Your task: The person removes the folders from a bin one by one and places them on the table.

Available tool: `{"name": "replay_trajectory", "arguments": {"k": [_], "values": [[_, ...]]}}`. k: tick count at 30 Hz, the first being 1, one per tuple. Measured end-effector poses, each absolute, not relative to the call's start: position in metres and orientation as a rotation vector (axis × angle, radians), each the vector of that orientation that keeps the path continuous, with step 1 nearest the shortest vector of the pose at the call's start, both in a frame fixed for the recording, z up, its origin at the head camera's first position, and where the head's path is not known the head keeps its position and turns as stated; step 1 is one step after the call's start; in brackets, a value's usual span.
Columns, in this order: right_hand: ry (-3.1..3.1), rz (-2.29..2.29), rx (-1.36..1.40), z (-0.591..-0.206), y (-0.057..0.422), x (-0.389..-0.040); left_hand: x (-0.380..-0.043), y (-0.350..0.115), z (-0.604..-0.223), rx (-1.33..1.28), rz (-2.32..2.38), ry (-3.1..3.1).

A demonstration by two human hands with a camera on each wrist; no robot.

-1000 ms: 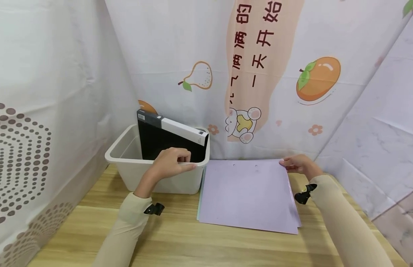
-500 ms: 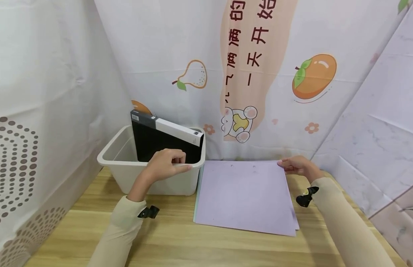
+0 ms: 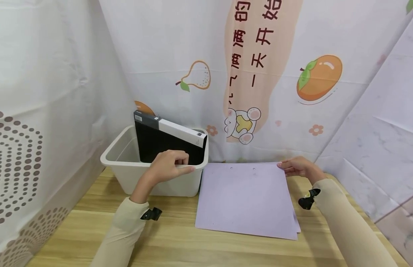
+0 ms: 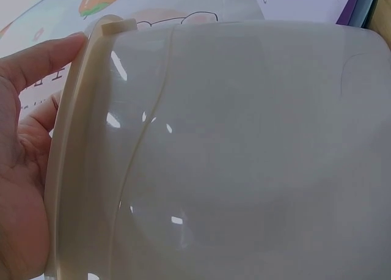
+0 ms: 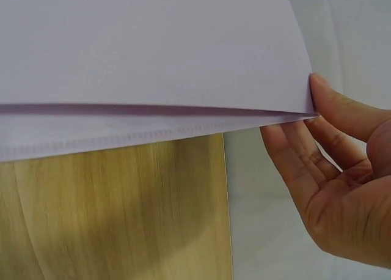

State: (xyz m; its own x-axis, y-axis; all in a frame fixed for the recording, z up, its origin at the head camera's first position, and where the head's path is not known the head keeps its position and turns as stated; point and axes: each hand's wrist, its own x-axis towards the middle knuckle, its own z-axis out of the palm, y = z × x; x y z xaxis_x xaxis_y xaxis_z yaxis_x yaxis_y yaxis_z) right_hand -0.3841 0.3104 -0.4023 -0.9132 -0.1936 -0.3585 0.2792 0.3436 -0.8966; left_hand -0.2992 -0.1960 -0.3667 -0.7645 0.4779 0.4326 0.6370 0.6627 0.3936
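Note:
A white plastic bin (image 3: 179, 185) stands on the left of the table, with a black binder (image 3: 166, 144) leaning inside it, its grey-and-white spine upward. My left hand (image 3: 168, 165) holds the bin's near rim, fingers curled over it; in the left wrist view the thumb (image 4: 49, 60) lies against the rim. To the right of the bin lies a light purple folder (image 3: 246, 200) with two small holes near its far edge. My right hand (image 3: 300, 167) pinches its far right corner; the right wrist view shows the folder's two layers parted slightly, thumb on top.
Another purple layer shows under the folder's right edge, and darker purple and blue edges (image 4: 360, 5) appear beside the bin in the left wrist view. A printed curtain (image 3: 193, 44) hangs right behind the bin and folder. The wooden table (image 3: 179, 244) extends in front.
The purple folder has shifted slightly toward the bin, and the pale green strip along its left edge is now covered. Both hands keep their holds; the head view has swayed a little.

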Motion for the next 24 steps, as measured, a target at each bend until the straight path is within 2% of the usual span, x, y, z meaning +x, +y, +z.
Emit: {"name": "replay_trajectory", "arguments": {"k": [13,24], "values": [[2.412,-1.583,0.302,-0.395,0.299,-0.382,-0.3,-0.195,-0.367,-0.903,-0.758,-2.576],[2.376,-1.704,0.449,-0.404,0.304,-0.381,-0.3,-0.195,-0.366,-0.887,-0.755,-2.584]]}}
